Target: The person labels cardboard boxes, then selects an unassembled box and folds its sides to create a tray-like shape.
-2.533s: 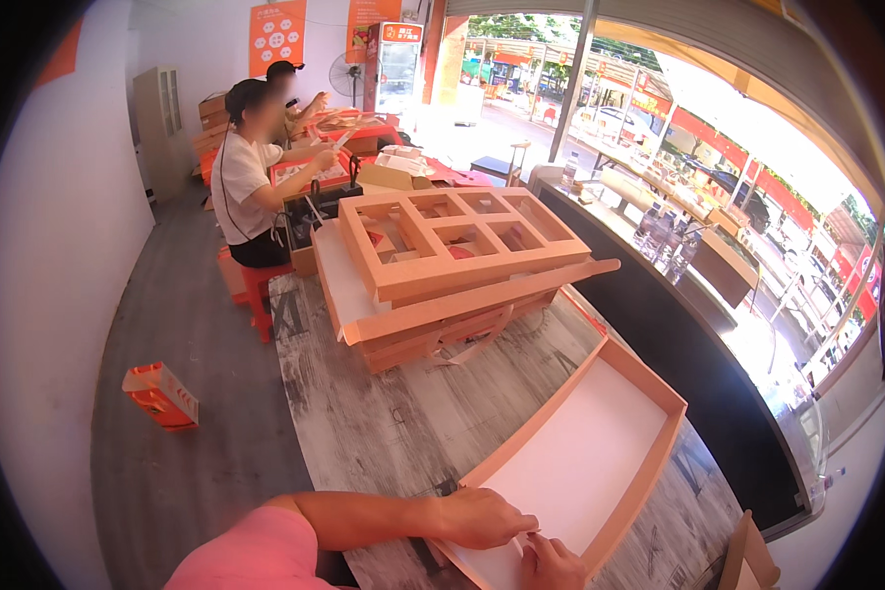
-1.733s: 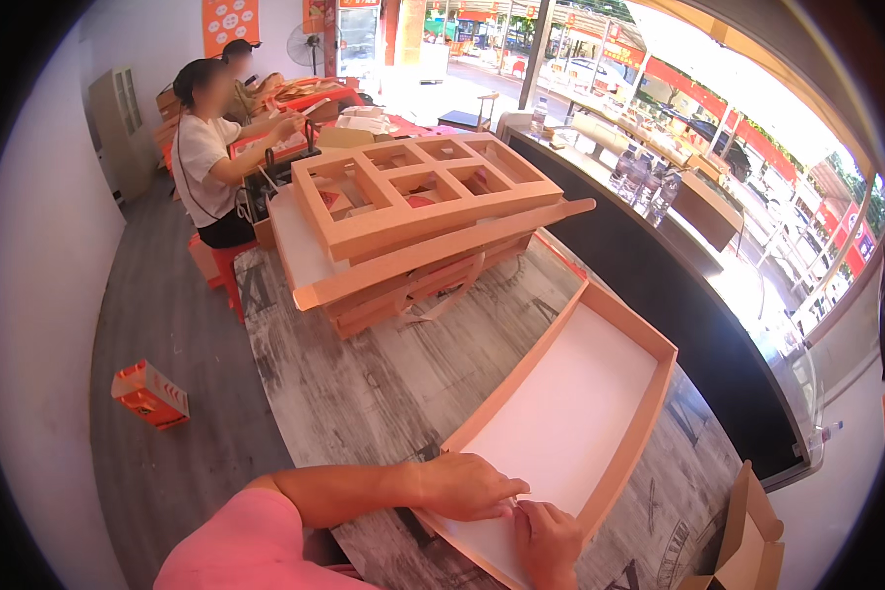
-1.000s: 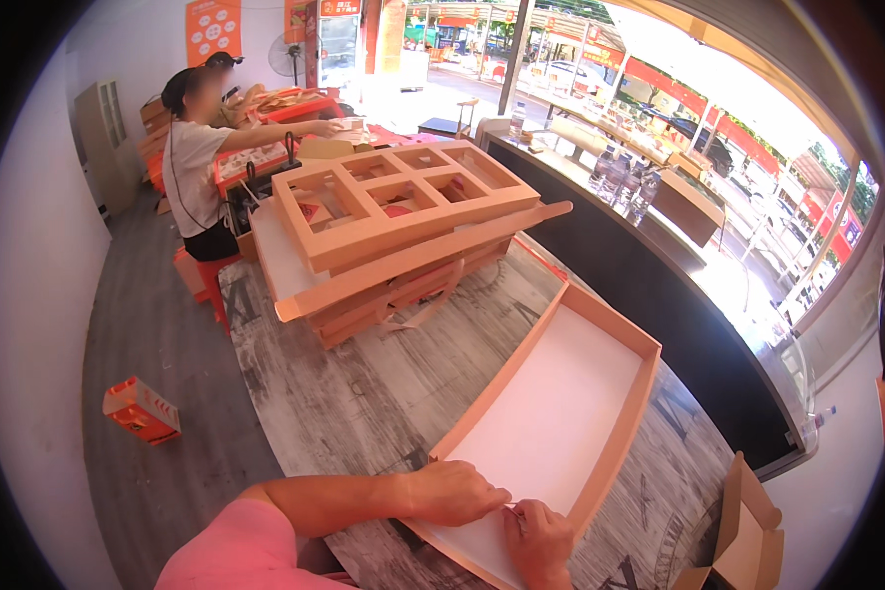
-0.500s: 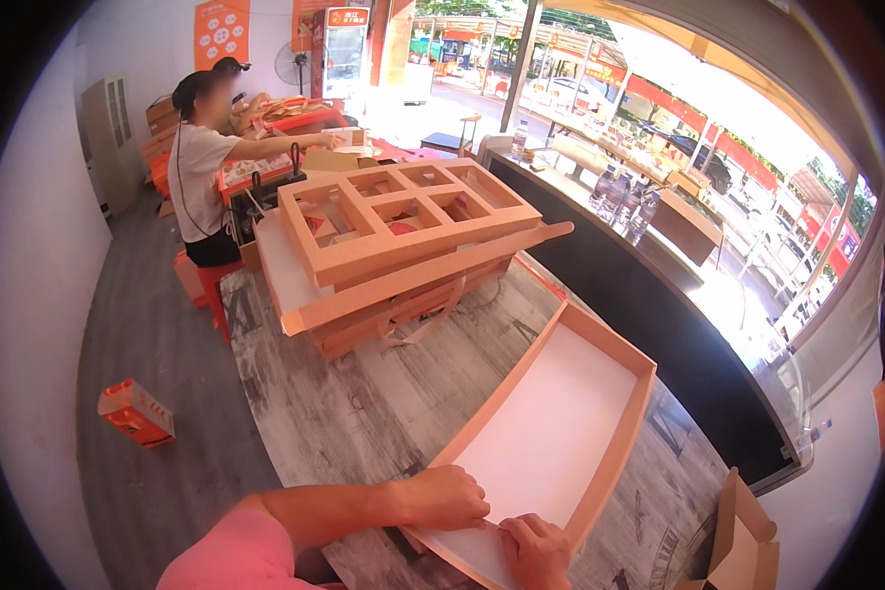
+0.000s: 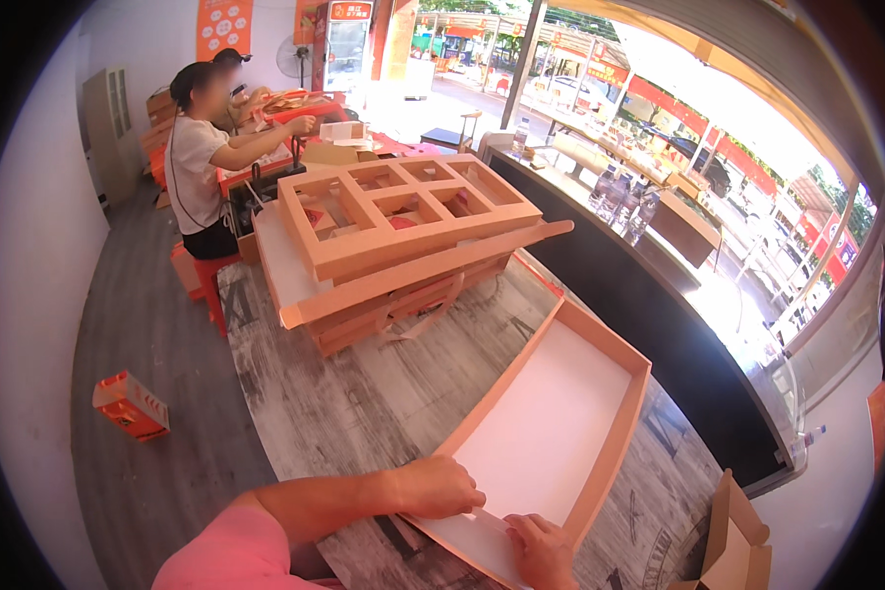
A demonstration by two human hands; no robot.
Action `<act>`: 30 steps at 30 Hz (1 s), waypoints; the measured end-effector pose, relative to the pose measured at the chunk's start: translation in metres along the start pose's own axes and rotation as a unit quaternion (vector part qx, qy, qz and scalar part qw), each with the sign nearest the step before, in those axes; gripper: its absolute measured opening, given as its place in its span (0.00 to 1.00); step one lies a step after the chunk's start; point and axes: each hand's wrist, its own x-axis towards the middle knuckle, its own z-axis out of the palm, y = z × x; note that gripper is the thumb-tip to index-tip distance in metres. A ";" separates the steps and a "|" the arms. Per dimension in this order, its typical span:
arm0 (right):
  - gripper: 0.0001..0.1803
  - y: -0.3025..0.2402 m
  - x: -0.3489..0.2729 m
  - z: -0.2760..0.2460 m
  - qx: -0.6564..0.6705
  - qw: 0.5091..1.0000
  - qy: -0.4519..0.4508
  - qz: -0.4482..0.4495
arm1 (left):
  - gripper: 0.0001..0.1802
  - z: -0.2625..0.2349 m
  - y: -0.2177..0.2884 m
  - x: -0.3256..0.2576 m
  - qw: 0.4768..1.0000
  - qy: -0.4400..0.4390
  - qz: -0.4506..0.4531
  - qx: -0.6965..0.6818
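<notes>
Two hands (image 5: 442,489) on tray (image 5: 551,423), weathered wood table (image 5: 364,393), perhaps shopfront.

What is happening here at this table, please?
A person in a pink sleeve is working on a large, shallow orange cardboard box tray with a white inside. Both hands press on its near end: the left hand on the corner, the right hand on the near wall. The tray lies on a grey wooden table. Behind it sits a stack of orange box parts. Further back, another person sits working.

Grey wood-grain table (image 5: 393,393) under shallow orange tray (image 5: 546,423) and stacked cardboard frames (image 5: 403,236)
</notes>
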 end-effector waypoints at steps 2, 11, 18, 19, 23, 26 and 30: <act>0.12 0.009 -0.008 0.007 -0.031 0.998 -0.042 0.028 | 0.07 -0.001 0.000 0.002 1.000 -0.005 -0.009 -0.002; 0.16 0.008 -0.001 -0.036 0.054 0.981 -0.154 0.107 | 0.14 -0.024 -0.005 -0.011 0.997 -0.018 -0.015 -0.075; 0.17 0.032 -0.017 -0.031 0.048 0.982 -0.168 0.072 | 0.17 -0.029 -0.014 -0.009 0.987 -0.022 0.011 -0.157; 0.17 0.032 -0.017 -0.031 0.051 0.982 -0.166 0.072 | 0.16 -0.028 -0.015 -0.011 0.986 -0.007 0.010 -0.169; 0.17 0.034 -0.013 -0.034 0.029 0.979 -0.193 0.068 | 0.15 -0.020 -0.025 -0.018 0.977 0.033 0.006 -0.211; 0.17 0.040 -0.017 -0.042 0.034 0.980 -0.184 0.070 | 0.13 -0.031 -0.024 -0.010 0.970 0.006 -0.002 -0.245; 0.17 0.027 -0.017 -0.045 0.063 0.984 -0.156 0.066 | 0.11 -0.032 -0.026 -0.006 0.972 -0.018 -0.012 -0.236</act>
